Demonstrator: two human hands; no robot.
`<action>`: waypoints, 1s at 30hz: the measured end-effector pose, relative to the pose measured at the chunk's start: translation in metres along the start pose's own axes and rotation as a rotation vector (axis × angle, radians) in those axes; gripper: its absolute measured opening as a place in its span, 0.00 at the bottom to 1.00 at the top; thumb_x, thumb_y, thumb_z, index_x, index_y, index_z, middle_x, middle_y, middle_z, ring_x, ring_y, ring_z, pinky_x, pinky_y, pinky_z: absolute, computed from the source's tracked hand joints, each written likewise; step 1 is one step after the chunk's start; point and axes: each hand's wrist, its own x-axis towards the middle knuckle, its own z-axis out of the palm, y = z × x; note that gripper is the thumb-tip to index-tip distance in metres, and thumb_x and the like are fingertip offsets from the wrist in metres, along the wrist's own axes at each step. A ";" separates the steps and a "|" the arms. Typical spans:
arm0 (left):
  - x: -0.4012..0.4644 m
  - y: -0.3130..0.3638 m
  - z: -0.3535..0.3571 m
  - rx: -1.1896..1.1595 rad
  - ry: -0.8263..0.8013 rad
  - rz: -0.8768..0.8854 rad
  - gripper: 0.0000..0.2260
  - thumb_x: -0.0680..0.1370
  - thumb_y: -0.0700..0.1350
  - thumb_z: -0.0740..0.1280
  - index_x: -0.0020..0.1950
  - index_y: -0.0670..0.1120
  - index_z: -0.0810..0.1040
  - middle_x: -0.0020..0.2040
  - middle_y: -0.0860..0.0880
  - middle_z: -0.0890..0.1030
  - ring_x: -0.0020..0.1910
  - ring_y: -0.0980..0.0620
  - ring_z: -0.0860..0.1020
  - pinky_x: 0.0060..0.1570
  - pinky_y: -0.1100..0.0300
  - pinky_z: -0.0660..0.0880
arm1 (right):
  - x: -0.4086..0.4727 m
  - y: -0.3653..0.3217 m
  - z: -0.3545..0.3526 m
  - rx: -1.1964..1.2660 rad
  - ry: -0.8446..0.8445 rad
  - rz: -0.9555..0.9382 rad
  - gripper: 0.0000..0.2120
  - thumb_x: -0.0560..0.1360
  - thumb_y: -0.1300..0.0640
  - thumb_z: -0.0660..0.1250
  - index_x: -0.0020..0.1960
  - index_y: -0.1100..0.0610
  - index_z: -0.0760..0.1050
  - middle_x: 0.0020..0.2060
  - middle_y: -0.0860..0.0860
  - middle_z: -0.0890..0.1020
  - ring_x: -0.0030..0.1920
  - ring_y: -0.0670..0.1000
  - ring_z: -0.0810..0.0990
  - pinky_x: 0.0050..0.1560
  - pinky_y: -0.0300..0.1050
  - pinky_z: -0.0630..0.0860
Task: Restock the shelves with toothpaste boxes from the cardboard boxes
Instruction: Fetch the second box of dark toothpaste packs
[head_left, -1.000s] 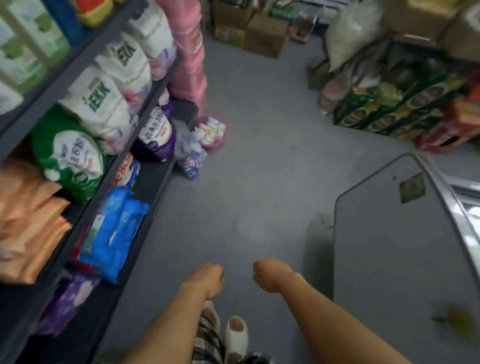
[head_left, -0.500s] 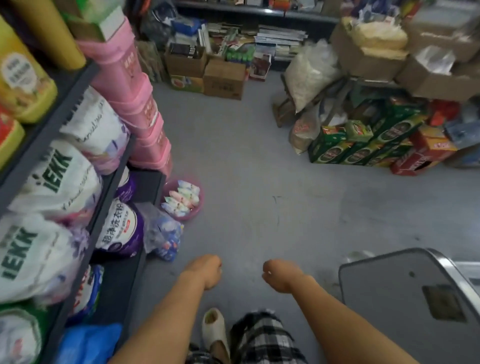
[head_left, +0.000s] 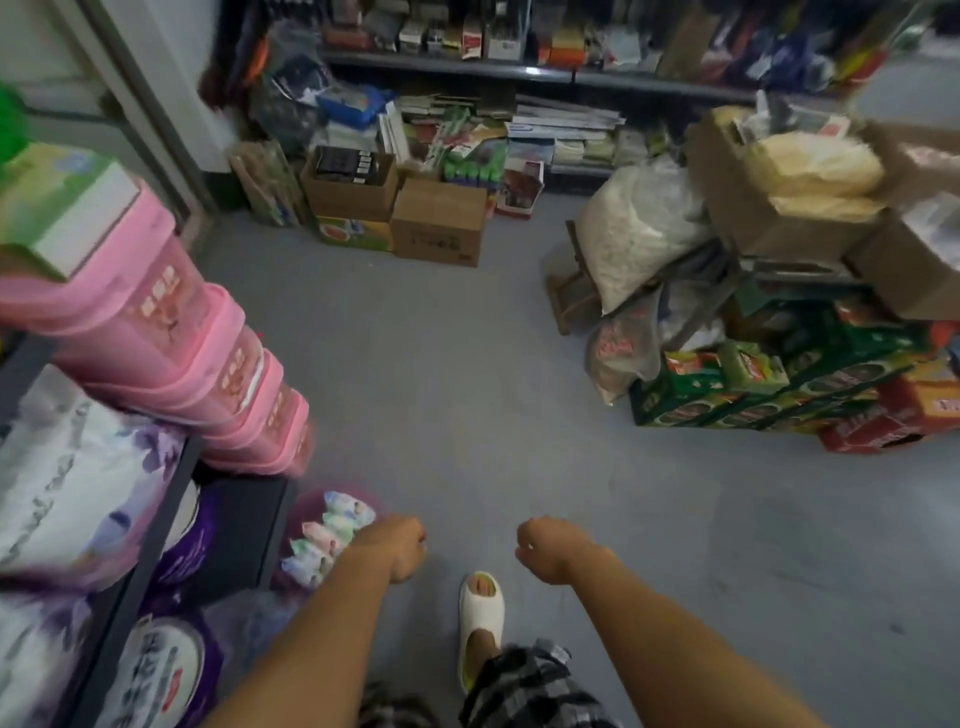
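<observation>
My left hand and my right hand hang low in front of me over the grey floor, both curled into fists and holding nothing. Far ahead, two brown cardboard boxes stand on the floor against the back shelf: an open one with dark packs inside and a closed one to its right. Behind them, stacks of long flat boxes lie on the low back shelf; blur hides their print. My foot in a white sandal is stepping forward between my arms.
On the left, a dark shelf holds detergent bags, with a tilted stack of pink tubs and a small basket of packets at its end. Green and red cartons, sacks and open boxes crowd the right side.
The view has swung up and forward along the aisle. The grey counter at the right has dropped out of sight, and the back shelf and cardboard boxes are nearer. Both hands stay curled.
</observation>
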 end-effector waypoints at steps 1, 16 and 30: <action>0.016 0.004 -0.025 -0.001 0.004 -0.004 0.15 0.80 0.47 0.58 0.62 0.46 0.77 0.65 0.43 0.77 0.63 0.42 0.75 0.62 0.54 0.71 | 0.015 0.004 -0.025 -0.002 0.003 0.009 0.18 0.82 0.52 0.55 0.66 0.60 0.71 0.66 0.60 0.73 0.65 0.61 0.73 0.63 0.51 0.70; 0.297 -0.033 -0.379 -0.046 0.075 0.003 0.12 0.79 0.46 0.59 0.55 0.43 0.79 0.57 0.41 0.81 0.57 0.41 0.78 0.56 0.54 0.74 | 0.302 0.003 -0.368 -0.035 0.016 0.021 0.18 0.82 0.52 0.55 0.65 0.61 0.72 0.66 0.60 0.73 0.65 0.60 0.73 0.62 0.50 0.70; 0.514 -0.118 -0.675 -0.069 0.088 -0.069 0.11 0.80 0.43 0.60 0.56 0.43 0.80 0.57 0.40 0.80 0.57 0.41 0.78 0.55 0.52 0.73 | 0.562 -0.059 -0.666 -0.121 -0.046 -0.053 0.17 0.82 0.53 0.54 0.65 0.62 0.71 0.65 0.60 0.73 0.64 0.60 0.73 0.61 0.50 0.70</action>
